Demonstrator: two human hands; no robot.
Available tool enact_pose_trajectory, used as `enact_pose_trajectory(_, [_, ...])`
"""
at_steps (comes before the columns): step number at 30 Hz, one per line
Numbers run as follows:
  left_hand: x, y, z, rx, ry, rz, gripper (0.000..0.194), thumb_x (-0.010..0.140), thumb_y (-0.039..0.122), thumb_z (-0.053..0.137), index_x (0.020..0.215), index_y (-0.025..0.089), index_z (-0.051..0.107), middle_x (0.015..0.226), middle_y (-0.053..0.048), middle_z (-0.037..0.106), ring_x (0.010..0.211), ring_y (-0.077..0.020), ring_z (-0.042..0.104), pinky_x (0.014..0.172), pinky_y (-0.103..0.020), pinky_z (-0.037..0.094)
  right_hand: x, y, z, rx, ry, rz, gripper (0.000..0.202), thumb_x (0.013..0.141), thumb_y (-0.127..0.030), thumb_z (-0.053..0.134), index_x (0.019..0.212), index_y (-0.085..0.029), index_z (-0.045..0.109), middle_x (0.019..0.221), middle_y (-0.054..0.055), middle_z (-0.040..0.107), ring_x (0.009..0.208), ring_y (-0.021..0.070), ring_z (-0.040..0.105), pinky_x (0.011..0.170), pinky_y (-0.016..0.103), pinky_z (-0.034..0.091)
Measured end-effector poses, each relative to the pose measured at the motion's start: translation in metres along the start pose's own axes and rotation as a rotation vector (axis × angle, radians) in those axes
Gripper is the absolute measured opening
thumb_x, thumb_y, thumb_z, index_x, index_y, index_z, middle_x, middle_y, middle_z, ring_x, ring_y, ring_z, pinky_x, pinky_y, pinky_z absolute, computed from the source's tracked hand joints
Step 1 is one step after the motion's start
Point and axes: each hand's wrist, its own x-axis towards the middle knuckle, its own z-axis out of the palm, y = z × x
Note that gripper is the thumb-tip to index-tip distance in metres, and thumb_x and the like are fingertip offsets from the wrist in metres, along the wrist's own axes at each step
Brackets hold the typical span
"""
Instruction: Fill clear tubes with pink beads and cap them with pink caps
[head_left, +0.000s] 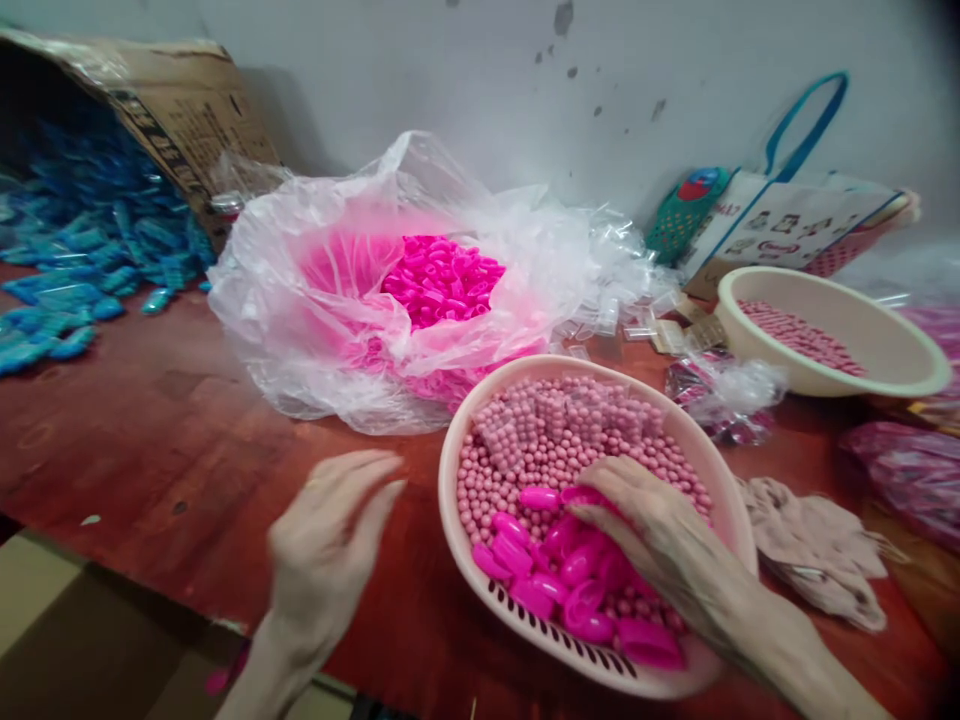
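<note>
A pale pink basket [450, 470] stands at the table's front edge, full of small pink beads [555, 450], with glossy magenta plastic pieces [577, 565] heaped in its near part. Over that heap reaches my right hand [637, 510], fingers bent onto a magenta piece at its fingertips. To the left of the basket, my left hand [334, 530] hangs above the red table with thumb and fingers apart and nothing between them. Behind both, an open clear plastic bag [270, 300] holds many magenta pieces [446, 285].
Blue wrapped items [97, 245] and a cardboard box [191, 120] are at the left. On the right are a cream bowl [900, 345] of pink pieces, a cloth [821, 550], a printed bag [787, 225] and clear plastic pieces [615, 265]. A wall rises behind.
</note>
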Motion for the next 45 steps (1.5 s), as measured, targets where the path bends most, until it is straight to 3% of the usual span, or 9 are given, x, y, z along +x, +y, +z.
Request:
enact_pose_trajectory(3, [0.039, 0.028, 0.037, -0.026, -0.204, 0.19, 0.014, 0.084, 0.013, 0.052, 0.094, 0.016, 0.062, 0.094, -0.007, 0.066, 0.09, -0.0197, 0.06, 0.084, -0.034, 0.05, 0.001, -0.004, -0.006, -0.013, -0.046, 0.037, 0.017, 0.092, -0.028, 0.042, 0.09, -0.022, 0.057, 0.094, 0.008, 0.063, 0.088, 0.0217, 0.059, 0.069, 0.035, 0.05])
enact_pose_trajectory(6, [0.055, 0.041, 0.062, 0.088, -0.454, 0.135, 0.015, 0.085, 0.012, 0.048, 0.094, 0.013, 0.06, 0.098, -0.012, 0.064, 0.096, -0.0248, 0.059, 0.085, -0.041, 0.049, -0.005, -0.001, -0.01, 0.018, 0.017, 0.036, 0.012, 0.091, -0.024, 0.045, 0.091, -0.02, 0.057, 0.095, 0.008, 0.062, 0.088, 0.0211, 0.059, 0.071, 0.034, 0.049])
enact_pose_trajectory(8, [0.058, 0.043, 0.07, 0.117, -0.531, 0.083, 0.015, 0.083, 0.009, 0.048, 0.094, 0.011, 0.059, 0.099, -0.014, 0.062, 0.096, -0.0266, 0.059, 0.085, -0.043, 0.049, -0.008, 0.004, -0.01, 0.064, 0.042, 0.032, 0.01, 0.089, -0.02, 0.049, 0.095, -0.02, 0.057, 0.092, 0.007, 0.062, 0.084, 0.0192, 0.059, 0.071, 0.032, 0.049])
enact_pose_trajectory(17, [0.058, 0.04, 0.077, -0.021, -0.576, 0.038, 0.024, 0.081, 0.011, 0.052, 0.104, 0.015, 0.053, 0.104, -0.01, 0.058, 0.1, -0.0237, 0.055, 0.088, -0.039, 0.044, -0.001, -0.003, -0.013, 0.172, 0.048, 0.129, 0.013, 0.083, -0.018, 0.057, 0.095, -0.018, 0.06, 0.089, 0.006, 0.065, 0.081, 0.0184, 0.06, 0.072, 0.032, 0.048])
enact_pose_trajectory(25, [0.058, 0.047, 0.077, -0.265, -0.639, -0.02, 0.005, 0.076, 0.015, 0.059, 0.08, 0.017, 0.056, 0.077, 0.0, 0.059, 0.075, -0.0168, 0.055, 0.069, -0.029, 0.043, 0.007, -0.015, -0.015, 0.533, 0.03, 0.326, 0.018, 0.077, -0.034, 0.067, 0.082, -0.017, 0.062, 0.074, 0.0, 0.062, 0.07, 0.0146, 0.058, 0.064, 0.027, 0.046])
enact_pose_trajectory(35, [0.049, 0.068, 0.067, -0.987, -0.751, -0.459, 0.011, 0.08, 0.019, 0.06, 0.087, 0.015, 0.053, 0.087, -0.001, 0.059, 0.082, -0.0125, 0.055, 0.075, -0.026, 0.045, 0.015, -0.027, -0.015, 0.97, 0.061, 0.458, 0.018, 0.078, -0.033, 0.065, 0.083, -0.017, 0.059, 0.073, -0.001, 0.06, 0.066, 0.0111, 0.057, 0.061, 0.022, 0.047])
enact_pose_trajectory(38, [0.049, 0.07, 0.065, -1.11, -0.763, -0.544, 0.013, 0.077, 0.017, 0.063, 0.085, 0.015, 0.052, 0.081, 0.001, 0.056, 0.078, -0.0098, 0.053, 0.072, -0.022, 0.044, 0.015, -0.03, -0.013, 0.989, 0.103, 0.443, 0.015, 0.081, -0.031, 0.062, 0.085, -0.018, 0.058, 0.075, -0.001, 0.058, 0.067, 0.0105, 0.056, 0.063, 0.022, 0.047])
enact_pose_trajectory(42, [0.047, 0.071, 0.065, -1.22, -0.782, -0.705, 0.019, 0.071, 0.018, 0.068, 0.083, 0.015, 0.054, 0.075, 0.001, 0.056, 0.07, -0.0115, 0.056, 0.063, -0.023, 0.047, 0.012, -0.027, -0.008, 1.017, 0.031, 0.452, 0.021, 0.085, -0.036, 0.056, 0.099, -0.021, 0.056, 0.082, 0.001, 0.058, 0.075, 0.0135, 0.057, 0.069, 0.026, 0.049])
enact_pose_trajectory(45, [0.043, 0.07, 0.066, -1.253, -0.737, -0.774, 0.021, 0.069, 0.019, 0.07, 0.086, 0.014, 0.059, 0.074, 0.0, 0.059, 0.068, -0.0116, 0.058, 0.065, -0.025, 0.048, 0.011, -0.023, -0.006, 1.03, -0.009, 0.507, 0.029, 0.087, -0.04, 0.052, 0.11, -0.022, 0.054, 0.079, 0.0, 0.059, 0.064, 0.0113, 0.055, 0.061, 0.024, 0.049])
